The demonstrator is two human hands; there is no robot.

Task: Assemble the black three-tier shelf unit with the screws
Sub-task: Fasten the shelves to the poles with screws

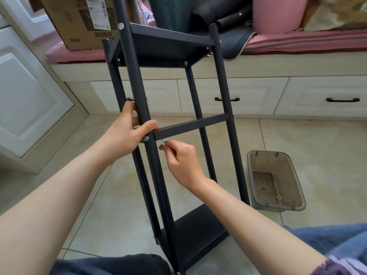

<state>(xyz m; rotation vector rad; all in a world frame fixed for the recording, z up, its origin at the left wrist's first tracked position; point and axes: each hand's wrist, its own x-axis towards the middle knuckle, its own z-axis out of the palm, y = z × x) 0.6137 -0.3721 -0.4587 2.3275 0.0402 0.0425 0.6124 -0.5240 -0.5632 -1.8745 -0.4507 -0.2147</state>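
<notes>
A: Shelf unit (178,46) is standing on the tiled floor (297,145), between the person's knees, and it is leaning a little toward the camera. The top tier and the bottom tier are sitting in place. The middle tier (190,125) is showing only its front edge.

B: What are the hands doing?

A: The left hand (127,133) is gripping the near front post (139,92) just above the middle tier. The fingers are going behind the tube and the thumb is lying across its front. The right hand (182,161) is pinching a small greenish tool (162,142) between thumb and forefinger, and the tip is pointing up under the middle tier, close to the screw (146,138) in the post.

B: How will the frame be handling, in your opinion?

A: I am judging it as thin metal tube and sheet, so stiff but rather light, and the painted tube is looking smooth. While some corners are loose, it is probably wobbling. I am thinking the best hold is on a post right beside the joint, as the left hand is doing.

B: Anything else near?

A: A brown plastic bin (276,179) is lying on the floor to the right, well apart from the frame.
</notes>
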